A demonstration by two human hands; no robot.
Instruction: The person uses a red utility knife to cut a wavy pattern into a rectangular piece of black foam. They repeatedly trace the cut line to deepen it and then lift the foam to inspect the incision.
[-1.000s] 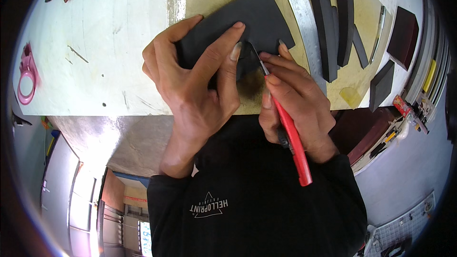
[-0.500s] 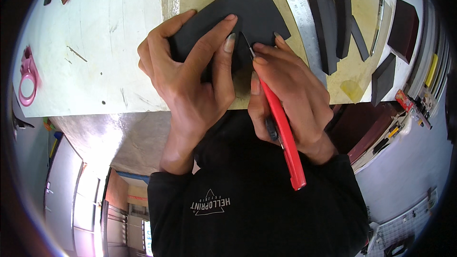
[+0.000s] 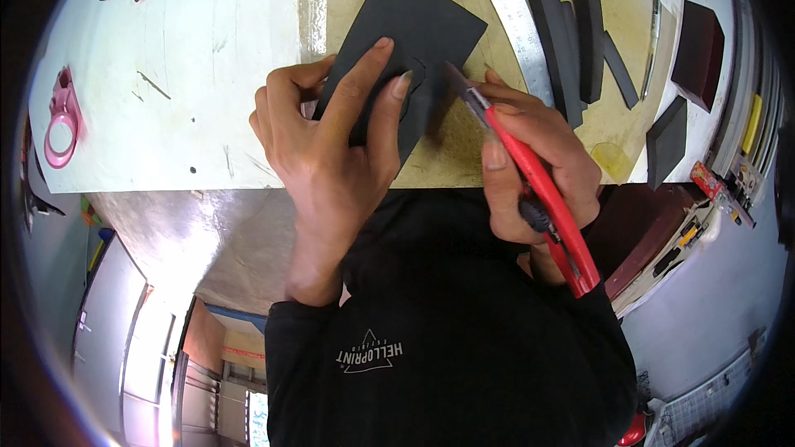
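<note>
My left hand (image 3: 331, 136) grips a black foam-like sheet (image 3: 422, 12) at its left side, the index finger and thumb resting on its upper face. A curved cut line shows in the sheet beside the thumb. My right hand (image 3: 551, 145) is wrapped round a red utility knife (image 3: 540, 175). Its blade points up and left, with the tip by the sheet's right part; I cannot tell whether it touches. The far side of the sheet's left edge is hidden by my left fingers.
A steel ruler (image 3: 515, 25) lies right of the sheet, beside several black strips (image 3: 588, 33). Farther right are a dark red block (image 3: 697, 54) and a black offcut (image 3: 667, 142). A pink tape dispenser (image 3: 63, 124) sits at the left. The table's front edge runs below my hands.
The sheet has been turned counterclockwise under my left hand. My right hand has drawn the knife back to the right, and the curved cut line now shows.
</note>
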